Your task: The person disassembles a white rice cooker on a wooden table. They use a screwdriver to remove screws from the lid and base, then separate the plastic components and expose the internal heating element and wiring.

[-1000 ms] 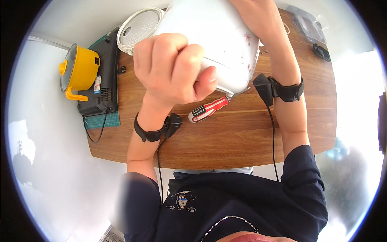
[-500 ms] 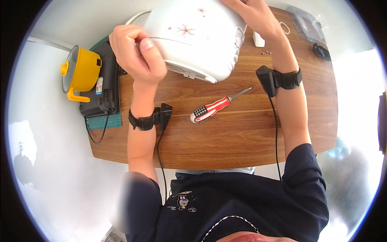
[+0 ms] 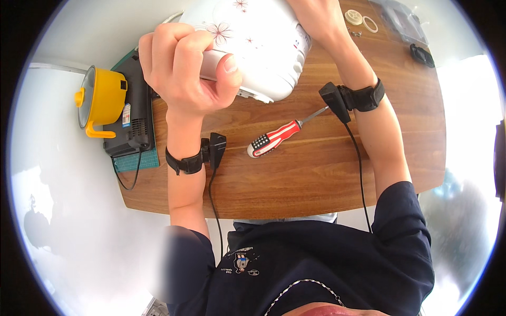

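White, glossy shell [image 3: 258,50]: likely stiff, bulky, slippery. Your left grip [image 3: 182,71] curls at its side, right grip [image 3: 320,21] opposite; clamping, can't tell. Best hold: lower rim [image 3: 256,96], between grips.

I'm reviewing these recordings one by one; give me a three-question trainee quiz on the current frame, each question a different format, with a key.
1. Fill in: The glossy white appliance body between the bare left hand and the bare right hand bears printed ___.

2. True or false: The screwdriver with a red, white and black handle lies on the brown wood-grain table, in neither hand.

3. Which appears nearer the yellow, round-bodied pot?
A) left hand
B) right hand

Key: 1. flowers; 2. true; 3. A
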### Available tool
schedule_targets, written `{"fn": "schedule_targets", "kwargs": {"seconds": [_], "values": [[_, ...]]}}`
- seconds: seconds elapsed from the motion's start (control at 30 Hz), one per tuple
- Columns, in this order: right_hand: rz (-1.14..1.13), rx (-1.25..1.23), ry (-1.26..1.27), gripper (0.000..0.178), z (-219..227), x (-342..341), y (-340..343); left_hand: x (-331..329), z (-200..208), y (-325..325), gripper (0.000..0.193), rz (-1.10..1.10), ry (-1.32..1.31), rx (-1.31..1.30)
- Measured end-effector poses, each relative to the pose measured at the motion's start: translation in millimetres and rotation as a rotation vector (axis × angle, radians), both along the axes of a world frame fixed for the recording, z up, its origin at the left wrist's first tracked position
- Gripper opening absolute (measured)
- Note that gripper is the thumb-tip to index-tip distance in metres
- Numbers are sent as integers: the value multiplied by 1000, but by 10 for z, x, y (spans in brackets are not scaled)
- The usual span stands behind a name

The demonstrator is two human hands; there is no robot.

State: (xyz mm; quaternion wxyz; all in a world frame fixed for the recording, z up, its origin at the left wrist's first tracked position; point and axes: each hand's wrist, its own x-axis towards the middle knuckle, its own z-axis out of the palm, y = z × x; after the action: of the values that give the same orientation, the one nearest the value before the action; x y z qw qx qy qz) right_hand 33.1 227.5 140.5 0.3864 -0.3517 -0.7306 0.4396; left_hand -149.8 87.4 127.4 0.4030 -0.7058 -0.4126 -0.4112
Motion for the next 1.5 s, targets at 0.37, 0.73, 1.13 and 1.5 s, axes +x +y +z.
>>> {"fn": "schedule_targets", "kwargs": {"seconds": [0.37, 0.73, 1.13, 1.5], "values": [[-28, -35, -68, 61, 74, 11, -22, -3, -27, 23, 25, -68, -48, 67], [-44, -30, -111, 61, 86, 23, -20, 5, -7, -13, 10, -77, -77, 46], [-12, 9, -39, 57, 22, 3, -17, 43, -70, -73, 8, -11, -176, 19], [-3, -11, -1, 59, -27, -4, 29, 19, 10, -108, 13, -30, -330, -182]]}}
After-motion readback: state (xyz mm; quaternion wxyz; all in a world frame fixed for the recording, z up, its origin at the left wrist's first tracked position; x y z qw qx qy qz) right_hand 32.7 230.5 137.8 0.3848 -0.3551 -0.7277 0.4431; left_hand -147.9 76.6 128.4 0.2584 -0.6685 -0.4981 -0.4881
